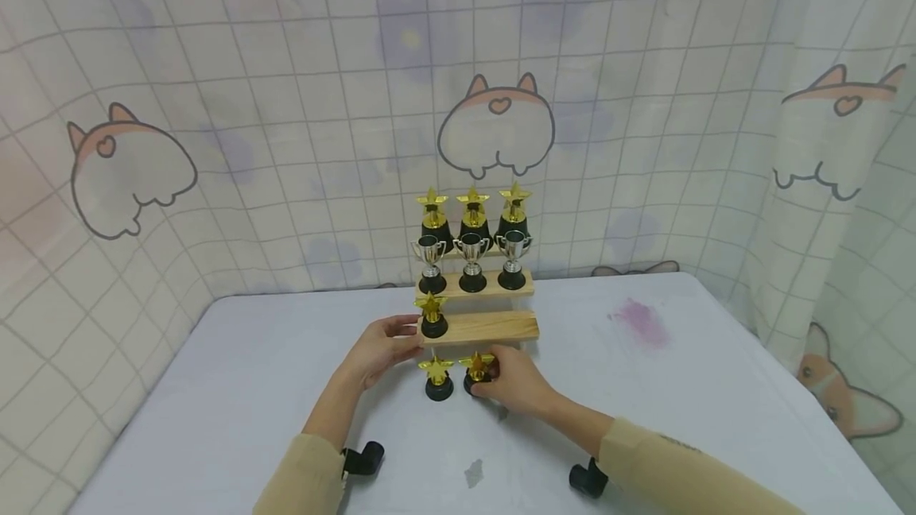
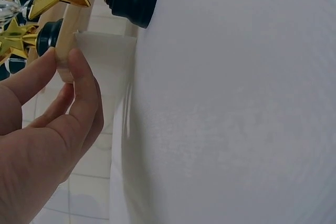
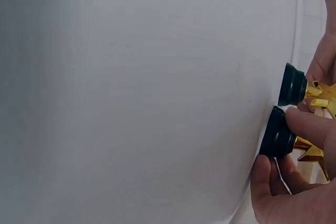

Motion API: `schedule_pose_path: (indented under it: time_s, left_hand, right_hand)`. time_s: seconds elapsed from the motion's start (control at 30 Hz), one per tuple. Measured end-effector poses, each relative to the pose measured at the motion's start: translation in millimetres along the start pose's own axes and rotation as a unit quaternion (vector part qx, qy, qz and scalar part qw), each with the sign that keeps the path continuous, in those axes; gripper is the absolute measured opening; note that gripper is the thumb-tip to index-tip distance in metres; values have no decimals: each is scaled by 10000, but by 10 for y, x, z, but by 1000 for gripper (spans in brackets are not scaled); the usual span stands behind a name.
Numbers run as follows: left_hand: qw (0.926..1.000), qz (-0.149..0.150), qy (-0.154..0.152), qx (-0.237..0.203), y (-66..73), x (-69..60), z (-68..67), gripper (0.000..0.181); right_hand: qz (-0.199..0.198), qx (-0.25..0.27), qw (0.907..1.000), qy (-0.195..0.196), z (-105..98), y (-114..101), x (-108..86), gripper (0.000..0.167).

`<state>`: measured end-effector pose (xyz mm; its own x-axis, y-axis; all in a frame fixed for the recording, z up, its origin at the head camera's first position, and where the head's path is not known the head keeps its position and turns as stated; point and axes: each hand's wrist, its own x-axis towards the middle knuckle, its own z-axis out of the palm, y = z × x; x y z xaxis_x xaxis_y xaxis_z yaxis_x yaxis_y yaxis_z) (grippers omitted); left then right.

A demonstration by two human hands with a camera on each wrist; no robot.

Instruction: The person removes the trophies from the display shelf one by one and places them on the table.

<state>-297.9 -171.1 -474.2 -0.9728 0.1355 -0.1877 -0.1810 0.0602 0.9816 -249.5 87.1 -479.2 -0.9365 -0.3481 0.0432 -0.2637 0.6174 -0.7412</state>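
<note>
Left hand (image 1: 386,348) and right hand (image 1: 517,378) are both curled onto something in the head view: the left grips the left end of a wooden rack's lowest shelf (image 1: 494,327), while the right holds a gold star trophy (image 1: 475,365) just in front of it. A second star trophy (image 1: 438,380) stands on the white bench (image 1: 250,388) to the left of that one, and a third star trophy (image 1: 432,318) stands at the lowest shelf's left end. Three silver cups (image 1: 472,254) line the shelf above; what their bowls hold cannot be made out. Three more star trophies (image 1: 474,213) stand behind them. From the left wrist, thumb and fingers pinch the shelf end, close beside a black base. From the right wrist, thumb and fingers close round the held trophy's black base, low at the bench.
</note>
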Motion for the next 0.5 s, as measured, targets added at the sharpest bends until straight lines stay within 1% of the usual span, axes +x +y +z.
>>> schedule_pose_path:
  time_s: [0.17,0.3,0.5]
  left_hand:
    - [10000,-5,4,-2,-3,15,-2,52]
    - [10000,6,23,7,-12,21,-5,51]
    - [9999,50,-22,85,-6,1,-13,51]
  right_hand:
    - [-27,-107,9999,25,-21,-13,3,46]
    - [-40,-57,10000,-6,-71,-16,-18,48]
    - [-136,235,9996,60,-203,-19,-58,40]
